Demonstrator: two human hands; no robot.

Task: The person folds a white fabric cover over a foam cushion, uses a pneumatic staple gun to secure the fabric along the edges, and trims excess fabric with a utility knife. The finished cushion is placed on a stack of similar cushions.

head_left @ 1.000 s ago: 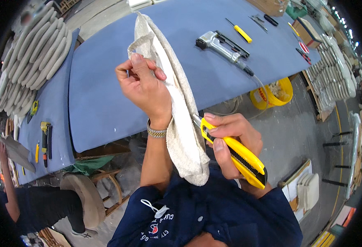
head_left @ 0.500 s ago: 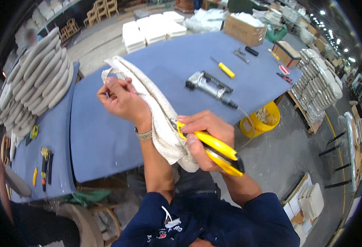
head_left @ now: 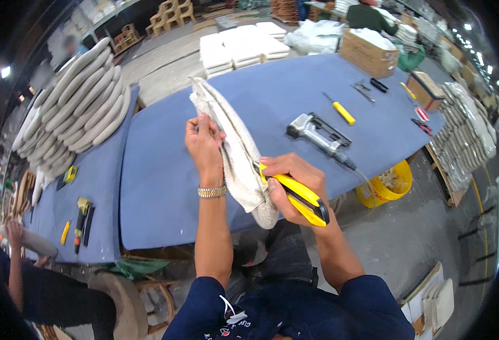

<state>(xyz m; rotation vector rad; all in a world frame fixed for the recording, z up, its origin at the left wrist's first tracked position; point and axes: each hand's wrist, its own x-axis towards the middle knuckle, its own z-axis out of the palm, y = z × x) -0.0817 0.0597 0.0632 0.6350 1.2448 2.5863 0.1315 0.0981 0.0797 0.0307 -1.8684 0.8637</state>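
A cream fabric-covered cushion [head_left: 242, 136] is tilted on edge over the near side of the blue table, its underside and loose cloth edge facing left. My left hand [head_left: 204, 150], with a metal watch at the wrist, pinches the cloth edge on the cushion's left side. In my right hand [head_left: 299, 175] is a yellow-and-black utility knife [head_left: 305, 199], its tip end at the cushion's lower right part. The blade's contact with the cloth is too small to make out.
On the blue table [head_left: 164, 170] lie a silver staple gun [head_left: 320, 135] with a hose, a yellow-handled screwdriver [head_left: 343, 112] and pliers [head_left: 421, 126]. A yellow bucket [head_left: 399, 187] stands beyond the right edge. Cushions are stacked at left [head_left: 85, 102]; a co-worker's arm [head_left: 16, 249] is lower left.
The view has swung, shifting the table to the right. My left hand has drawn in closer to the cushion, and the cushion stands more upright. The knife stays in my right hand.
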